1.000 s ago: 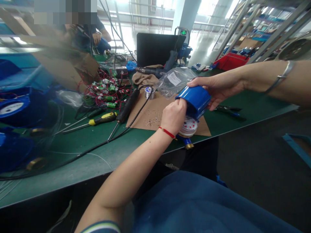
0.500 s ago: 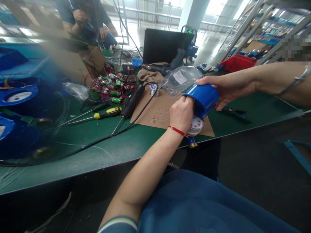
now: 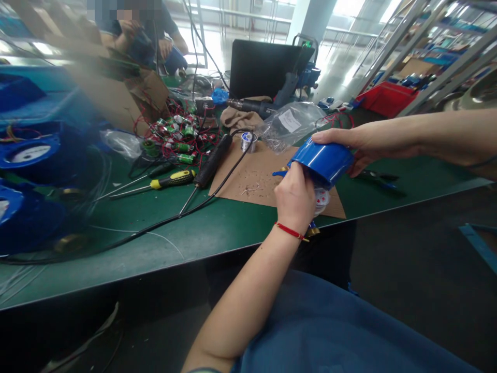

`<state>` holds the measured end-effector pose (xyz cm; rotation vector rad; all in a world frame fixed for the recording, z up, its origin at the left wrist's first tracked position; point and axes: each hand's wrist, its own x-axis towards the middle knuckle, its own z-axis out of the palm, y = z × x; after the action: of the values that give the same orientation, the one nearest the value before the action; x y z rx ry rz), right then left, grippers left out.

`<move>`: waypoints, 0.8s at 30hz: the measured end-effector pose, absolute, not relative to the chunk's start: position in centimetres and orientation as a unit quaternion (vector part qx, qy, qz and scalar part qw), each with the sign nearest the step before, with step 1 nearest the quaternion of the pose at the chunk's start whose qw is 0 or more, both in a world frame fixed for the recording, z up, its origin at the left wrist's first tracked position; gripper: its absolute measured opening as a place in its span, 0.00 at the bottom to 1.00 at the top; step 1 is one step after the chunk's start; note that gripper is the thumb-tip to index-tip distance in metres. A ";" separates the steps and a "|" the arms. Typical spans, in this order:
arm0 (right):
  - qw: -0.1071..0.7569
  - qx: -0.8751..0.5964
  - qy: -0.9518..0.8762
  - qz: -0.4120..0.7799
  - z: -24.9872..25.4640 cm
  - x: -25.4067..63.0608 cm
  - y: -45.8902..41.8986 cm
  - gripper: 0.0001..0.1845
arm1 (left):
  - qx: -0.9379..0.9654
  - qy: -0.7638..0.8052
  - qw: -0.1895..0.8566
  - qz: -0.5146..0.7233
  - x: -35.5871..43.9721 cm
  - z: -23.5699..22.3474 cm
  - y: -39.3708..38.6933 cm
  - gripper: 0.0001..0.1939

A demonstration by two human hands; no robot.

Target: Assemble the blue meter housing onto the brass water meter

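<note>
My right hand (image 3: 355,147) grips a glossy blue round housing (image 3: 324,159), thumb on top, its opening tilted toward me and to the left. At that opening is my left hand (image 3: 297,194), wearing a red cord bracelet. Its fingers are bent and closed, with the tips hidden inside the rim, so what they pinch does not show. Under the housing, partly covered by my left hand, sits a water meter (image 3: 321,201) with a pale dial and red marks. A brass threaded end (image 3: 312,229) of it points toward the table edge.
Cardboard (image 3: 248,181) lies under the work, with a solder spool (image 3: 247,141) on it. Left are a soldering iron (image 3: 213,160), a screwdriver (image 3: 174,180) and wired green batteries (image 3: 182,134). Behind lie a plastic bag (image 3: 291,124) and heat gun (image 3: 260,107). A co-worker (image 3: 140,41) sits across.
The housing and both hands have shifted slightly right, and the housing tilts a little differently. A blue fitting of the meter now shows left of my left hand.
</note>
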<state>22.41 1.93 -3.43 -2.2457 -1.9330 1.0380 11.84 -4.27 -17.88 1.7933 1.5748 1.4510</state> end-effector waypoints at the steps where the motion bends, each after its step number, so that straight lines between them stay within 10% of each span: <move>1: -0.017 -0.708 -0.606 0.362 -3.4 22.4 1.9 0.35 | 0.624 0.545 0.186 0.528 11.8 -18.1 -4.6 0.08; 15: -0.064 -0.652 -0.671 0.346 -3.7 22.9 2.6 0.36 | 0.486 0.502 0.378 0.607 10.3 -21.3 -4.0 0.04; 24: -0.008 -0.571 -0.812 0.121 -5.8 23.7 -0.1 0.38 | 0.424 0.482 0.471 0.606 10.2 -21.5 -4.1 0.07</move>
<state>23.73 -0.08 -5.85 -1.8041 -2.5628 0.3827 10.18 -4.14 -21.53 1.0380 1.1801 1.4834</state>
